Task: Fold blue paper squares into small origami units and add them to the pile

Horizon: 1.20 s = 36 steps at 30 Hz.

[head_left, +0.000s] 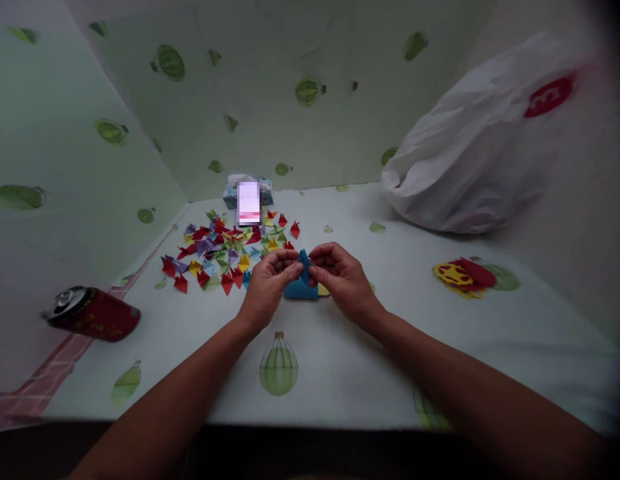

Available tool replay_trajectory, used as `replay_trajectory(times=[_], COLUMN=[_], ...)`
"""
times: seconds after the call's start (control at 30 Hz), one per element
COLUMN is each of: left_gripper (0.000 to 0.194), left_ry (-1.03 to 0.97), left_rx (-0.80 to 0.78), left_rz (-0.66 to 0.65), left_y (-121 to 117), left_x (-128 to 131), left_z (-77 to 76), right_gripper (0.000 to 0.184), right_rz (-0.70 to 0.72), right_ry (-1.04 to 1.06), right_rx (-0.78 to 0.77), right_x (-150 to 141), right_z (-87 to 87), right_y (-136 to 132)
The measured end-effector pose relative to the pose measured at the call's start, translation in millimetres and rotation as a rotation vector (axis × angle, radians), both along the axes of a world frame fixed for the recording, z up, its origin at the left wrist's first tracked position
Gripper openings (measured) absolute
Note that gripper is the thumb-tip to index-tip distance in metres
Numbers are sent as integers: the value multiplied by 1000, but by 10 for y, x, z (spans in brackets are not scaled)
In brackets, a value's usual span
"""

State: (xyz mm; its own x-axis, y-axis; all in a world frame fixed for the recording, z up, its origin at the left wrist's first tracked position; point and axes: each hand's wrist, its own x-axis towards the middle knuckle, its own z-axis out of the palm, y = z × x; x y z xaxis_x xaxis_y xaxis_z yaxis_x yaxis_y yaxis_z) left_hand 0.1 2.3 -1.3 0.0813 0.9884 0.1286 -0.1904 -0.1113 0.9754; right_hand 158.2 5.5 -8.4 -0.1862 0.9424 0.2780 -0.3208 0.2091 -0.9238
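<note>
Between my two hands is a small folded piece of blue paper point(304, 261), narrow and pointed at the top. My left hand point(271, 283) pinches its left side with thumb and fingers. On the other side, my right hand point(343, 280) pinches it the same way. Just beneath the fingers lie blue paper sheets point(301, 291) on the table, with a bit of yellow paper point(323, 289) showing at their right. Left of my left hand spreads a heap of small folded paper cranes point(220, 243) in red, yellow, purple, green and blue.
A phone point(249, 202) with a lit, blurred screen leans on a tissue box point(230, 195) at the back. A red drink can point(97, 313) stands at the left. Red and yellow paper cutouts point(465, 275) lie at the right, before a large white plastic bag point(460, 160).
</note>
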Motion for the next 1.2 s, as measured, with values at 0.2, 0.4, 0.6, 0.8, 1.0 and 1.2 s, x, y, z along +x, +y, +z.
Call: replay_trajectory(times=[0.2, 0.4, 0.6, 0.8, 1.0, 1.2], left_gripper=[19, 19, 22, 18, 16, 15], left_ry=[51, 105, 69, 104, 142, 168], left_rx=[-14, 5, -22, 9, 25, 22], left_rz=[-36, 33, 30, -6, -40, -79], left_y=[0, -12, -1, 23, 50, 50], left_x=[-23, -23, -27, -56, -98, -106], left_z=[-2, 30, 29, 28, 29, 62], right_gripper=[26, 21, 24, 28, 28, 29], right_rz=[20, 20, 9, 42, 52, 65], right_ry=[5, -94, -123, -87, -105, -113], right_rx=[-27, -43, -34, -50, -41, -30], right_x=[5, 31, 46, 57, 80, 91], right_z=[-9, -31, -34, -19, -17, -5], right_y=[7, 21, 25, 31, 50, 36])
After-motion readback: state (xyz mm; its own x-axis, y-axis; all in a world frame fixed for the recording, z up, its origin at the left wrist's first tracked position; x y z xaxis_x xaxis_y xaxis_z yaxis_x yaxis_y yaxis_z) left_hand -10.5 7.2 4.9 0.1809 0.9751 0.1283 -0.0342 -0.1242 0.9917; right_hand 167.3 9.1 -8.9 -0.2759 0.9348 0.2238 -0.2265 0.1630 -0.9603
